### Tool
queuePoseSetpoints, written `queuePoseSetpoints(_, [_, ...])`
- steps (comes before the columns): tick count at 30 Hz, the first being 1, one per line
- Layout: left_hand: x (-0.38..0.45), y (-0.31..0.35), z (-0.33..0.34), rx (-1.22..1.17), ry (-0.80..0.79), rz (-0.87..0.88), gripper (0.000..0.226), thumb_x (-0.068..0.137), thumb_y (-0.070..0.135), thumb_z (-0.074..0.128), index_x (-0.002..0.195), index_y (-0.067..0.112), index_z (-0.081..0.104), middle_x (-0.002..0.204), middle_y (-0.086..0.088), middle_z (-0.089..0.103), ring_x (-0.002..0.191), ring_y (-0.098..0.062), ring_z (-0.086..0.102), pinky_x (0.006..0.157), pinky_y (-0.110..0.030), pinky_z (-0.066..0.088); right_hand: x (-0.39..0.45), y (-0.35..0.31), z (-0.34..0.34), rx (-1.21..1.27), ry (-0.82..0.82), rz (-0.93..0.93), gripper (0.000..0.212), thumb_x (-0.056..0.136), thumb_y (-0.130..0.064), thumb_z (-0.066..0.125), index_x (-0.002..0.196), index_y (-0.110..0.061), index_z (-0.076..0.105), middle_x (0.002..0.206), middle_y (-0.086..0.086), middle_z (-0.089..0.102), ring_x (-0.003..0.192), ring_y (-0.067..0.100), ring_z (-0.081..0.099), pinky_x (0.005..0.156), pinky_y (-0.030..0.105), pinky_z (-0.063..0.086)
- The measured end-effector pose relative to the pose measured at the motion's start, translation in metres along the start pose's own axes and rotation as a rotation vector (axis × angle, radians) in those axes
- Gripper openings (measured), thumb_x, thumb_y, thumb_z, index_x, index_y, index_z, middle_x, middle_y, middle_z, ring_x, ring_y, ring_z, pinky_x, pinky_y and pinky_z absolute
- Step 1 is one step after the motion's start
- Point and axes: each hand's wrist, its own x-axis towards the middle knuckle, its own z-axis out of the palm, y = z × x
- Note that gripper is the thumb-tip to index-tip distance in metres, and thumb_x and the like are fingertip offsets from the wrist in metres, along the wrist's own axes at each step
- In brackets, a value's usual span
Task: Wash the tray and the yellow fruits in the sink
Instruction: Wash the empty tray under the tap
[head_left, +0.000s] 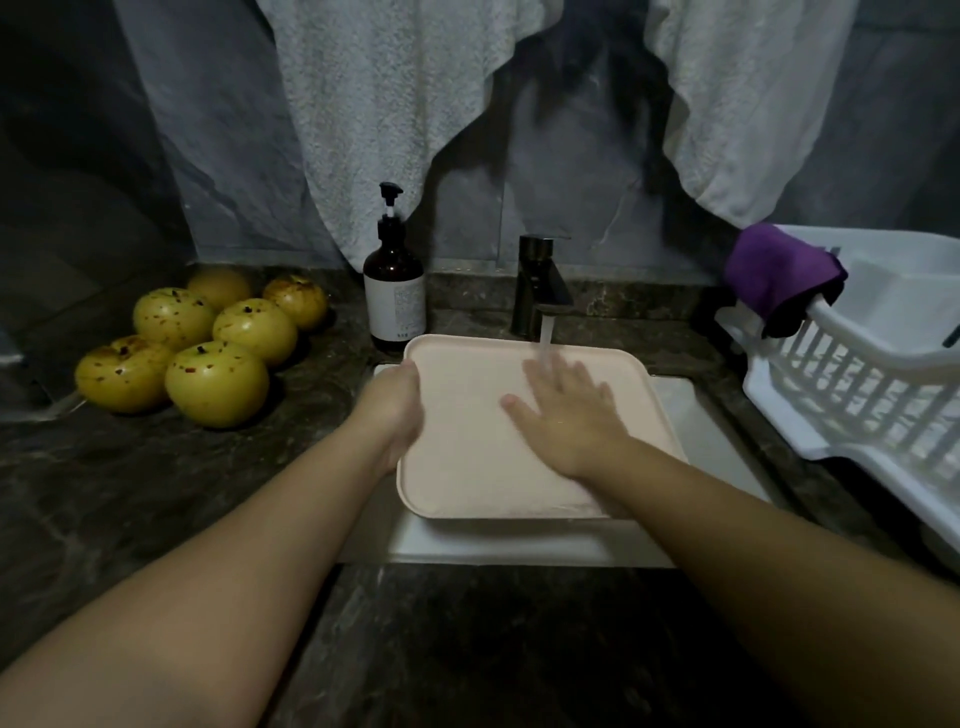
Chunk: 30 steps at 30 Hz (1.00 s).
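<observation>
A pale pink rectangular tray (467, 467) lies tilted over the white sink (722, 441), under water running from the dark tap (540, 283). My left hand (395, 410) grips the tray's left rim. My right hand (563, 410) lies flat with spread fingers on the tray's inner face, its fingertips in the stream. Several yellow fruits (215, 382) with brown specks sit in a cluster on the dark counter to the left of the sink.
A brown pump bottle (394, 296) stands behind the tray's left corner. A white dish rack (857, 384) with a purple cloth (779, 270) on its rim stands at the right. White towels (384, 104) hang on the grey wall behind.
</observation>
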Motion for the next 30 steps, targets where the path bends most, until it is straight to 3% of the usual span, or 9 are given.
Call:
queuePoseSetpoints(4, [-0.002,0.001,0.002,0.015,0.016,0.008,0.036,0.11,0.035,0.042,0.117,0.007,0.064,0.123,-0.017,0.069,0.114,-0.037,0.066,0.106,-0.05,0.052,-0.001,0.043,-0.011,0.017,0.028,0.235,0.077,0.101,-0.067,0.015,0.163,-0.022,0.011,0.171,0.012,0.005,0.157,0.03,0.002,0.127,0.046,0.003])
queuePoseSetpoints(8, [-0.004,-0.002,0.014,0.006,0.021,0.028,0.028,0.11,0.036,0.042,0.098,0.017,0.059,0.11,-0.01,0.07,0.106,-0.032,0.067,0.103,-0.048,0.053,0.006,-0.001,-0.009,0.067,0.038,0.367,0.079,0.1,-0.068,0.014,0.164,-0.023,0.004,0.171,0.011,-0.005,0.156,0.036,-0.004,0.125,0.055,-0.002])
queuePoseSetpoints(11, [-0.007,-0.004,0.02,0.005,-0.02,0.03,0.035,0.11,0.032,0.04,0.087,0.015,0.06,0.093,-0.007,0.068,0.091,-0.027,0.066,0.087,-0.039,0.056,0.006,-0.067,0.005,0.071,0.04,0.179,0.08,0.099,-0.065,0.024,0.163,-0.025,-0.001,0.171,0.006,-0.014,0.156,0.035,-0.012,0.121,0.058,-0.008])
queuePoseSetpoints(14, [-0.01,-0.006,0.019,-0.066,-0.09,-0.032,0.038,0.11,0.031,0.041,0.099,0.01,0.07,0.095,-0.01,0.075,0.089,-0.025,0.07,0.078,-0.034,0.056,0.001,-0.111,0.017,0.006,0.003,0.058,0.087,0.098,-0.04,0.052,0.163,-0.025,-0.005,0.17,0.005,-0.015,0.155,0.034,-0.016,0.119,0.059,-0.01])
queuePoseSetpoints(16, [-0.009,-0.006,0.014,-0.105,-0.093,-0.066,0.036,0.11,0.032,0.041,0.109,0.01,0.069,0.107,-0.013,0.076,0.098,-0.029,0.072,0.089,-0.039,0.059,-0.002,-0.111,0.016,0.02,0.012,-0.034,0.073,0.103,-0.04,0.036,0.163,-0.026,-0.003,0.171,0.004,-0.012,0.155,0.032,-0.015,0.12,0.058,-0.01])
queuePoseSetpoints(18, [-0.008,-0.003,0.009,-0.129,-0.074,-0.046,0.035,0.111,0.033,0.04,0.102,0.012,0.066,0.112,-0.014,0.074,0.103,-0.032,0.072,0.097,-0.045,0.057,-0.011,-0.093,0.011,0.022,0.032,-0.189,0.066,0.105,-0.05,0.023,0.163,-0.029,0.001,0.171,0.003,-0.009,0.156,0.029,-0.014,0.123,0.055,-0.009])
queuePoseSetpoints(22, [-0.009,0.001,0.011,-0.09,-0.046,-0.008,0.032,0.11,0.035,0.043,0.09,0.017,0.06,0.104,-0.014,0.073,0.098,-0.035,0.071,0.091,-0.047,0.059,-0.022,-0.039,-0.001,-0.088,-0.011,-0.425,0.068,0.102,-0.066,0.017,0.162,-0.039,0.002,0.171,-0.003,-0.012,0.156,0.019,-0.015,0.125,0.041,-0.01])
queuePoseSetpoints(25, [-0.012,0.002,0.014,-0.084,-0.027,-0.005,0.031,0.109,0.034,0.047,0.086,0.017,0.059,0.091,-0.011,0.074,0.086,-0.032,0.073,0.084,-0.044,0.061,-0.025,-0.005,-0.006,-0.121,-0.004,-0.441,0.066,0.101,-0.068,0.014,0.16,-0.044,0.001,0.171,-0.008,-0.012,0.156,0.014,-0.017,0.122,0.034,-0.013])
queuePoseSetpoints(30, [-0.012,0.0,0.02,-0.039,-0.046,0.042,0.035,0.111,0.031,0.042,0.087,0.015,0.061,0.095,-0.008,0.073,0.091,-0.03,0.072,0.09,-0.044,0.059,-0.026,0.018,-0.006,-0.109,0.027,-0.433,0.061,0.102,-0.067,0.012,0.159,-0.048,0.001,0.17,-0.015,-0.008,0.155,0.007,-0.013,0.117,0.027,-0.015])
